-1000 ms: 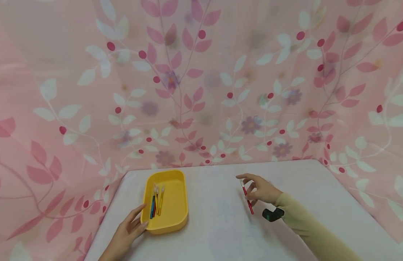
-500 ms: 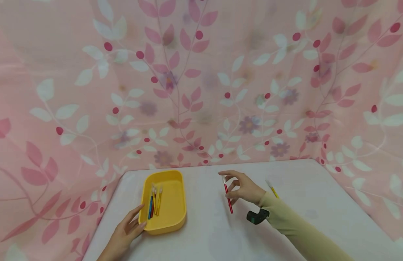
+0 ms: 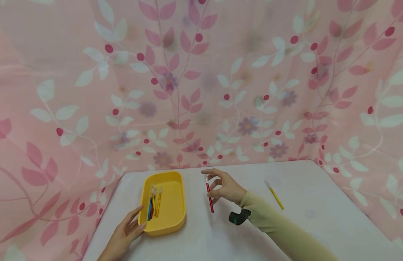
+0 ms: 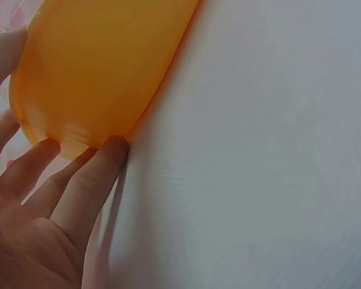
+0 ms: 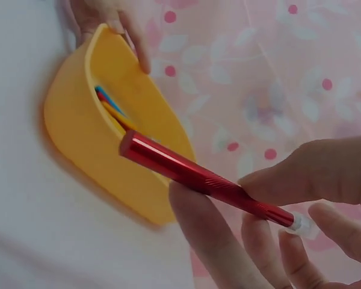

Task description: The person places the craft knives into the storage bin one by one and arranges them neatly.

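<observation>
My right hand [image 3: 225,186] pinches a red craft knife [image 3: 209,197] between thumb and fingers, above the table to the right of the yellow tray [image 3: 175,221]. In the right wrist view the craft knife [image 5: 186,171] shows a knurled metal grip and a clear cap at its far end. My left hand [image 3: 124,232] lies at the tray's left front corner, its fingers extended against the outer wall. The left wrist view shows those fingertips touching the tray [image 4: 108,72]. Inside it lie several capped craft knives, among them a blue one [image 3: 150,208] and a yellow one [image 3: 159,203].
A yellow craft knife [image 3: 275,195] lies on the white table [image 3: 312,224], beyond the right forearm. A dark wrist camera [image 3: 239,216] hangs below the right wrist. Pink leaf-patterned cloth [image 3: 201,90] rises behind the table and along its sides.
My right hand has moved left with the red craft knife, closer to the tray. The yellow craft knife on the table has come into view from behind the arm. The left hand stays at the tray.
</observation>
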Demonstrator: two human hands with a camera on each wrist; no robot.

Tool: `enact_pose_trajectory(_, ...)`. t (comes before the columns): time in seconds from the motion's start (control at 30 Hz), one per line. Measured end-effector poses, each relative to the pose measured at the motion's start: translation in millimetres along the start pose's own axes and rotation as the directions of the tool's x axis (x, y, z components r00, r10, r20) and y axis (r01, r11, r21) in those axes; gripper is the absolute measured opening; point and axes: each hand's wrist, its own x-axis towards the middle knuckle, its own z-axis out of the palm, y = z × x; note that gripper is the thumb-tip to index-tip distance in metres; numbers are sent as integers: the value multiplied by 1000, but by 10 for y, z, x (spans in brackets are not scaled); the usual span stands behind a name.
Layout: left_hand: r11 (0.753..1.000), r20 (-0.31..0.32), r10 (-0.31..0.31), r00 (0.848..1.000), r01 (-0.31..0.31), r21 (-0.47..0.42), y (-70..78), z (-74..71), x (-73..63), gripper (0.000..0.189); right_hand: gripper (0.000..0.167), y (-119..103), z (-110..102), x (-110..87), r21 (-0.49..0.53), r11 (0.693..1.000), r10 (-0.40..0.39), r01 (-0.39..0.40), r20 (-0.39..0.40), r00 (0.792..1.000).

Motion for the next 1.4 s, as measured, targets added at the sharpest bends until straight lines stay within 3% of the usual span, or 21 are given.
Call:
enact_pose_trajectory(0.2, 1000, 8, 4, 1000, -4, -19, -58, -4, 17, 67, 74, 21, 189, 141, 50, 999, 6, -6, -3, 1000)
enact_pose_trajectory(0.83, 1000, 16, -1, 1000, 2, -18, -53, -29, 42, 69, 76, -5, 729, 653, 210, 977, 33, -31, -6, 999)
enact_pose_trajectory(1.4, 999, 13, -32, 999, 32, -1, -31, -26, 30, 69, 74, 0, 1157, 1118, 253, 964, 91, -77, -42, 995)
